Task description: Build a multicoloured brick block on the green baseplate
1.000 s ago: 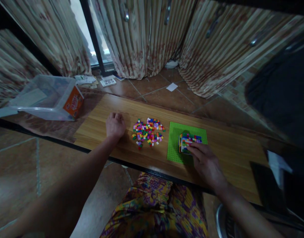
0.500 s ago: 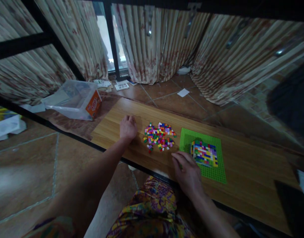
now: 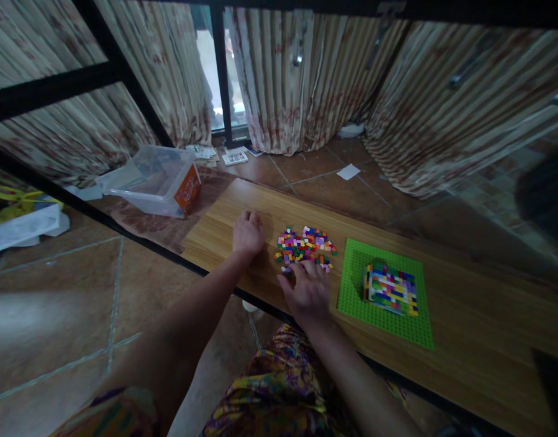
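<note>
A loose pile of small coloured building bricks point(image 3: 301, 241) lies on the wooden board. Over the pile's near edge reaches my right hand point(image 3: 308, 294), its thumb spread from the fingers, with nothing visible between them. Left of the pile, my left hand point(image 3: 248, 233) rests on the board with its fingers curled under. Whatever it may hold is hidden. To the right is a green studded baseplate point(image 3: 351, 297), bearing a block built of multicoloured bricks point(image 3: 392, 290).
A clear plastic box point(image 3: 155, 185) with an orange label stands beyond the board's left end. Papers point(image 3: 235, 158) lie on the tiled floor by the curtains point(image 3: 279, 85). A dark metal frame bar point(image 3: 146, 240) runs along the near side.
My right hand has moved left, from beside the baseplate to the brick pile, and its thumb and fingers have spread. My left hand stays put on the board. The camera view has shifted slightly.
</note>
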